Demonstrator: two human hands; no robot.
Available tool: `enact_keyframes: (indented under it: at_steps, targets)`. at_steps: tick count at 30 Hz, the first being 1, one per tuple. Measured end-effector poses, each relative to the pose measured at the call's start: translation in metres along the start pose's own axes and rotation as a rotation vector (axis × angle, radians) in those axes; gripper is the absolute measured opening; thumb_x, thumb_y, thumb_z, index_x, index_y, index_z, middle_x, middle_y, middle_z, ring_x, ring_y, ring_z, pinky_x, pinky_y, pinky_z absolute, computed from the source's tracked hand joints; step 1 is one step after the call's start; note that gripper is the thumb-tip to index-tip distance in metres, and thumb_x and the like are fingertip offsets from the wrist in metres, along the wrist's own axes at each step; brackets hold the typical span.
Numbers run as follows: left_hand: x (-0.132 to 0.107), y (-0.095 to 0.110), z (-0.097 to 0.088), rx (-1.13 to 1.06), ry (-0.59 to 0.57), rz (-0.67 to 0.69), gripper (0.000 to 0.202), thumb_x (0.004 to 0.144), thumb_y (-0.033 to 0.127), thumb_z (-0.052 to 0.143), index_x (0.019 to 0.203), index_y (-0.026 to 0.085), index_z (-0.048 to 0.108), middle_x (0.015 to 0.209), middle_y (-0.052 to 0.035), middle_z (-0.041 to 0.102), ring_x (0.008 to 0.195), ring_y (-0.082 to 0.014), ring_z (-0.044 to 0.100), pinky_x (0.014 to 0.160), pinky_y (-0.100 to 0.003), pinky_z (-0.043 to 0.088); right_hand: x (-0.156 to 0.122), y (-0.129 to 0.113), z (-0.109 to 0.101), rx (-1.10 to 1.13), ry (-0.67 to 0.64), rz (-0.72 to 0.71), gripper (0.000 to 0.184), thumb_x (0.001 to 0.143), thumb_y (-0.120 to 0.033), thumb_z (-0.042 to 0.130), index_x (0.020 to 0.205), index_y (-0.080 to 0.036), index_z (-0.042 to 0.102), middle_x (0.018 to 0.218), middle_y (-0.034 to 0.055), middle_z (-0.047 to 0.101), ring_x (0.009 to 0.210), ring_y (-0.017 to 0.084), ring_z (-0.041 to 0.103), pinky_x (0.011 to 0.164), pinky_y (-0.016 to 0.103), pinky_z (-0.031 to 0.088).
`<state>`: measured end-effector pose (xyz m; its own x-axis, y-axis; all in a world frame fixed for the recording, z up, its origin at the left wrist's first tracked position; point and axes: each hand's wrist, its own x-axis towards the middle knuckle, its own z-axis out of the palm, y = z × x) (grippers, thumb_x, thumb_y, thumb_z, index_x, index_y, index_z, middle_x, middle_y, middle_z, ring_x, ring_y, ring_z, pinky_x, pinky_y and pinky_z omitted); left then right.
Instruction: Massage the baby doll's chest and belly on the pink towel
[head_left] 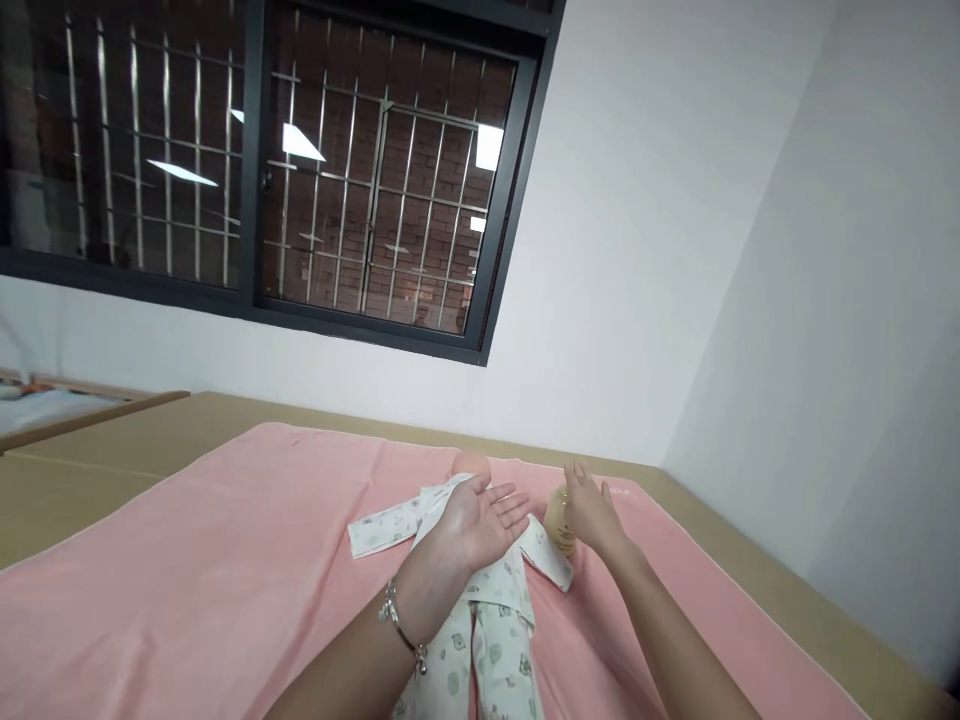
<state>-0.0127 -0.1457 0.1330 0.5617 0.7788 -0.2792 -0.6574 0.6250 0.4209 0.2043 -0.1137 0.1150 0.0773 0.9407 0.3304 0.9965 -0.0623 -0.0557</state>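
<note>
Left hand (484,525) that was spread wide, palm up, over a doll (471,463) in printed pajamas (499,650), right hand (592,508) that was against a yellowish bottle (556,518) on the right, its grip impossible to tell, pink blanket (247,560) that lay beneath.

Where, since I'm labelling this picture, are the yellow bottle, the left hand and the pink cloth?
Yellow bottle (556,524): head view, on its visible side.
Left hand (484,527): head view, on the open palm.
Pink cloth (240,560): head view, on its bare left part.
</note>
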Motion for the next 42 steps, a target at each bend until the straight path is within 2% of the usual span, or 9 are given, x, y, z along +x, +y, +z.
enact_keyframes:
  at_steps: [6, 10, 13, 17, 23, 30, 33, 38, 42]
  targets:
    - [-0.015, 0.001, -0.004, -0.058, 0.008, 0.137, 0.043, 0.093, 0.023, 0.039, 0.133, 0.01, 0.047, 0.131, -0.0175, 0.057, 0.116, -0.0215, 0.061, 0.089, -0.029, 0.053, -0.054, -0.078, -0.003, 0.715, 0.338, -0.172, 0.053, 0.095, -0.031, 0.035, 0.145, -0.016, 0.041, 0.149, 0.0108, 0.042, 0.139, 0.023, 0.037, 0.114, 0.042, 0.033]
    - [-0.04, 0.001, 0.002, 0.05, -0.084, 0.211, 0.044, 0.096, 0.035, 0.037, 0.132, 0.014, 0.051, 0.128, -0.0156, 0.061, 0.116, -0.0247, 0.061, 0.096, -0.036, 0.052, -0.101, -0.14, -0.007, 0.702, 0.347, -0.398, 0.057, 0.1, -0.04, 0.03, 0.153, -0.021, 0.024, 0.158, 0.0083, 0.023, 0.146, 0.027, 0.016, 0.118, 0.056, 0.015]
    - [-0.061, -0.005, 0.005, 0.134, -0.248, 0.342, 0.056, 0.096, 0.057, 0.031, 0.136, 0.022, 0.05, 0.136, -0.0107, 0.056, 0.13, -0.0264, 0.05, 0.107, -0.041, 0.044, -0.129, -0.16, -0.01, 0.61, 0.401, -0.581, 0.065, 0.099, -0.044, 0.032, 0.155, -0.022, 0.008, 0.159, 0.008, 0.019, 0.146, 0.029, 0.014, 0.117, 0.056, 0.019]
    - [-0.082, -0.032, 0.01, 0.224, -0.437, 0.275, 0.074, 0.09, 0.07, 0.019, 0.141, 0.023, 0.046, 0.146, -0.0079, 0.047, 0.144, -0.0268, 0.027, 0.117, -0.044, 0.029, -0.143, -0.136, -0.031, 0.451, 0.539, -0.705, 0.068, 0.096, -0.053, 0.035, 0.155, -0.031, 0.007, 0.158, 0.0049, 0.025, 0.145, 0.034, 0.016, 0.115, 0.065, 0.01]
    - [-0.091, -0.049, 0.015, 0.362, -0.735, 0.097, 0.078, 0.089, 0.072, 0.027, 0.147, 0.022, 0.037, 0.155, -0.005, 0.034, 0.149, -0.0246, 0.006, 0.122, -0.041, 0.012, -0.129, -0.099, -0.066, 0.497, 0.631, -0.409, 0.059, 0.099, -0.048, 0.013, 0.155, -0.032, 0.0, 0.162, -0.002, -0.002, 0.146, 0.034, -0.004, 0.114, 0.068, 0.002]
    - [-0.081, -0.022, 0.008, 0.307, -0.458, 0.285, 0.081, 0.088, 0.074, 0.014, 0.144, 0.021, 0.041, 0.153, -0.0078, 0.036, 0.148, -0.0265, 0.011, 0.121, -0.044, 0.015, -0.143, -0.142, -0.027, 0.457, 0.566, -0.603, 0.084, 0.093, -0.056, 0.04, 0.155, -0.021, -0.005, 0.162, 0.0095, 0.0, 0.146, 0.039, 0.006, 0.116, 0.065, 0.008]
    - [-0.069, -0.021, 0.009, 0.295, -0.37, 0.312, 0.082, 0.087, 0.075, 0.012, 0.144, 0.022, 0.04, 0.151, -0.0082, 0.039, 0.148, -0.0271, 0.013, 0.12, -0.046, 0.018, -0.135, -0.136, -0.025, 0.439, 0.491, -0.696, 0.083, 0.092, -0.053, 0.046, 0.155, -0.027, -0.002, 0.161, 0.0079, 0.008, 0.146, 0.037, 0.009, 0.116, 0.064, 0.01]
    - [-0.056, -0.033, 0.006, 0.307, -0.521, 0.191, 0.08, 0.087, 0.076, 0.021, 0.145, 0.023, 0.039, 0.154, -0.0054, 0.034, 0.149, -0.0255, 0.009, 0.121, -0.043, 0.012, -0.106, -0.098, -0.044, 0.469, 0.497, -0.53, 0.065, 0.099, -0.045, 0.026, 0.154, -0.032, -0.006, 0.162, 0.0006, 0.001, 0.147, 0.034, -0.003, 0.114, 0.068, 0.001]
    - [-0.064, -0.032, 0.002, 0.304, -0.618, 0.18, 0.085, 0.085, 0.077, 0.024, 0.146, 0.019, 0.038, 0.156, -0.0078, 0.03, 0.149, -0.0283, 0.007, 0.121, -0.044, 0.011, -0.107, -0.1, -0.045, 0.51, 0.52, -0.447, 0.064, 0.1, -0.044, 0.021, 0.153, -0.03, -0.011, 0.161, -0.0008, -0.01, 0.146, 0.033, -0.007, 0.115, 0.066, 0.005]
